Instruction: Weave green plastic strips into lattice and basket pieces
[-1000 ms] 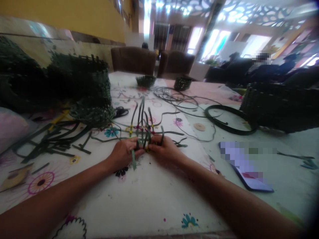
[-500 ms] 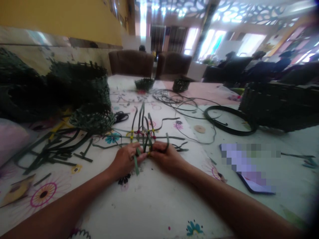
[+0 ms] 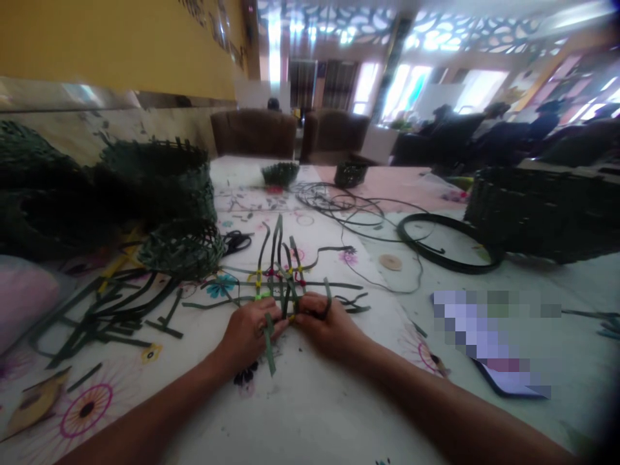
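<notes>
Dark green flat strips [image 3: 276, 252] cross one another on the table in front of me, with yellow and red ties [image 3: 301, 279] at some crossings. My left hand [image 3: 249, 329] is closed, thumb and fingers pinching the near edge of this crossed-strip weave. One strip end [image 3: 269, 345] sticks out below its fingers. At the same near edge, my right hand [image 3: 329, 320] pinches the strips from the right, close to a yellow tie. A curved strip end [image 3: 328, 294] rises by its knuckles. The fingertips partly hide the gripped strips.
Woven baskets [image 3: 179, 242] and loose cut strips [image 3: 116, 323] lie left, near black-handled scissors [image 3: 237, 241]. Beyond are two small baskets [image 3: 279, 173] and tangled strip [image 3: 339, 200]. A coiled strip [image 3: 448, 261], large basket [image 3: 542, 213] and blurred-out flat object [image 3: 484, 342] are right.
The view has tilted up slightly, so the table things appear lower. Both hands stay pinched at the near edge of the crossed strips, with little visible finger movement.
</notes>
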`<state>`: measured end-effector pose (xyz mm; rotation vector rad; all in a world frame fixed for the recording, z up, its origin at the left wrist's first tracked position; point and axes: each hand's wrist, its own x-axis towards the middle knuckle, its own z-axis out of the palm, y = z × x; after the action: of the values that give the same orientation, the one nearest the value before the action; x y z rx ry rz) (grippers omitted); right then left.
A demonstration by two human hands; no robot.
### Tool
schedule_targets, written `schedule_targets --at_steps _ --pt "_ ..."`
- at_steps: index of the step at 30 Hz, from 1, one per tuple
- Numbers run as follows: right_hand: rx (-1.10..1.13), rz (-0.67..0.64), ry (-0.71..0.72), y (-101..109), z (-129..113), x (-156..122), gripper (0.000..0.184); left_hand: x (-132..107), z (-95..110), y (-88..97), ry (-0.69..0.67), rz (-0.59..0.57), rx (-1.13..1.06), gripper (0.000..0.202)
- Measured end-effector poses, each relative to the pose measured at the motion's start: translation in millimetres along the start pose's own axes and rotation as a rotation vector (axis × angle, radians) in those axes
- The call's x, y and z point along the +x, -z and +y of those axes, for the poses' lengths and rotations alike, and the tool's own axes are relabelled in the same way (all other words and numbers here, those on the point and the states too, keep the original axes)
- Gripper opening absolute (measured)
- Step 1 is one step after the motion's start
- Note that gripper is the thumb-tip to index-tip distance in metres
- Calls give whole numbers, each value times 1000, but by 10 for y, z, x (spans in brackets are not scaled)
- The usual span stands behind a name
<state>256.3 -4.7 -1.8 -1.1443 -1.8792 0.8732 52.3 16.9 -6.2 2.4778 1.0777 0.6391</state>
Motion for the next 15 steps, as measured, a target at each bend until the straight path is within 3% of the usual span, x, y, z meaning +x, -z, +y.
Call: schedule_targets --at_steps 8,15 --pt "-38 43 -77 -33 -49 30 26 2 -34 -7 -9 -16 18 30" --pt "-130 37 -152 -38 -36 105 22 -4 -20 -1 -9 -31 15 30"
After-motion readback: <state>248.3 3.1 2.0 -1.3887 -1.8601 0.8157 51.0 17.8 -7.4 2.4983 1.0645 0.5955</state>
